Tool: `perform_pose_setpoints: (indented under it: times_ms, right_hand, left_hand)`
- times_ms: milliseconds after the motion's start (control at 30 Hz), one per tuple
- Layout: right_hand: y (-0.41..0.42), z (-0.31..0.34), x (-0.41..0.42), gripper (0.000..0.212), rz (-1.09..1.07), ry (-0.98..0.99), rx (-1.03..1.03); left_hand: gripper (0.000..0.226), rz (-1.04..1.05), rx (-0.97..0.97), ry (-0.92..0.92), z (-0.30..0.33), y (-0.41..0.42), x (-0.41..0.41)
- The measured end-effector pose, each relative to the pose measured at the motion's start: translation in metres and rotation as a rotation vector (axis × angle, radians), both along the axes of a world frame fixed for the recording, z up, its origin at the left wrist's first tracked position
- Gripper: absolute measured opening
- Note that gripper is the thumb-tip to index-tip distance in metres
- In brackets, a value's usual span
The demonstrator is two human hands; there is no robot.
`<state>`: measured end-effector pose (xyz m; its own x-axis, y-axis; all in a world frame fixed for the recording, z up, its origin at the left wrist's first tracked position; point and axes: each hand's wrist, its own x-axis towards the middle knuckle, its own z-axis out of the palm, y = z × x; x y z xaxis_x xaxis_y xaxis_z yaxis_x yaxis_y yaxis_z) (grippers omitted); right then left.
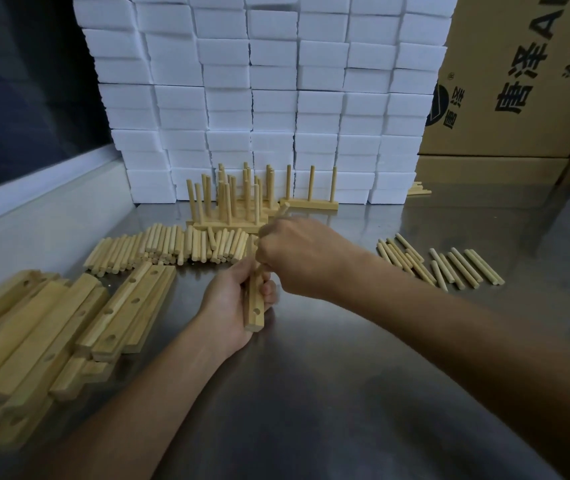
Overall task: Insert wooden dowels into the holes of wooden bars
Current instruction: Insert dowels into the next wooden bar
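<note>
Stainless steel counter [346, 375] runs out under the person's arms, backed by a wall of stacked white foam blocks [259, 98] with a printed cardboard carton [519, 81] at the right. The left hand [231, 299] wraps its fingers round a wooden bar [255, 306], held just off the counter near the middle; 1 empty hole shows near its near end. The right hand [297, 258] is curled tight round a dowel [282, 211], whose tip pokes out above the fist, and seems to be working it into the bar.

Both parts look light, stiff and dry, not fragile. The bar wants a firm grip at mid-length, clear of its holes; the dowel is best held low, near the end going in, so it stays square to the hole.

Loose dowels [172, 247] lie heaped beyond the hands, with more dowels [450, 266] scattered right. Drilled bars [51, 323] are piled at left, and finished racks [242, 199] stand behind, near enough that a wide elbow swing could topple them.
</note>
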<state>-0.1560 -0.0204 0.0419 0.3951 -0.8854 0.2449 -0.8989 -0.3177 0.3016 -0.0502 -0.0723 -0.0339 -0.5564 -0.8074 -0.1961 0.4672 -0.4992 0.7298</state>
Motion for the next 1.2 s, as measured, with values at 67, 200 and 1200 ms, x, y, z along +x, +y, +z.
perform_pose_setpoints:
  times_ms: [67,200,1200]
  right_hand:
    - [-0.003,0.006,0.0,0.013,0.044,0.082,0.007]
    - [-0.008,0.012,0.005,0.013,0.054,0.196,0.031]
    - [-0.023,0.017,0.021,0.024,-0.237,0.079,0.133]
  left_hand:
    - [0.026,0.01,0.022,0.006,0.0,-0.001,0.001]
    - [0.025,0.006,0.048,0.018,0.0,-0.002,0.001]
    - [0.035,-0.093,-0.066,0.025,-0.007,-0.011,0.005]
